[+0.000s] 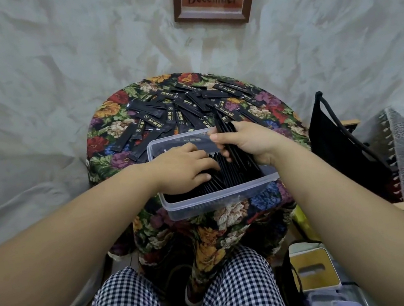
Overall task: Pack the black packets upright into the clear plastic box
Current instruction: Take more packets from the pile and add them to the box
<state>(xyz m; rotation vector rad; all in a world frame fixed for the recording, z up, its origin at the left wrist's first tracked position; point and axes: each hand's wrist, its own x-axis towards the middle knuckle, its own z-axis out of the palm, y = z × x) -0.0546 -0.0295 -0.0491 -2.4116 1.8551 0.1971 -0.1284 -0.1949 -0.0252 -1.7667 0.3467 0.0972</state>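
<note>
Plainly, in the head view, toppling is the risk: the standing row (225, 176) in the clear plastic box (219, 202) could fall if the left hand (184, 166) lifts early, and the bundle of black packets (224, 130) may fan out. The left hand lies flat, pressing the row. The right hand (250, 141), at 3 o'clock, clutches the bundle. Loose packets (180, 106) lie at 12 o'clock on the desk (233, 226).

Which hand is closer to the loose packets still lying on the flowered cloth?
Right. The right hand, gripping a bundle of packets, is at the far rim of the clear box, beside the loose packets. The left hand rests inside the box on packed packets.
</note>
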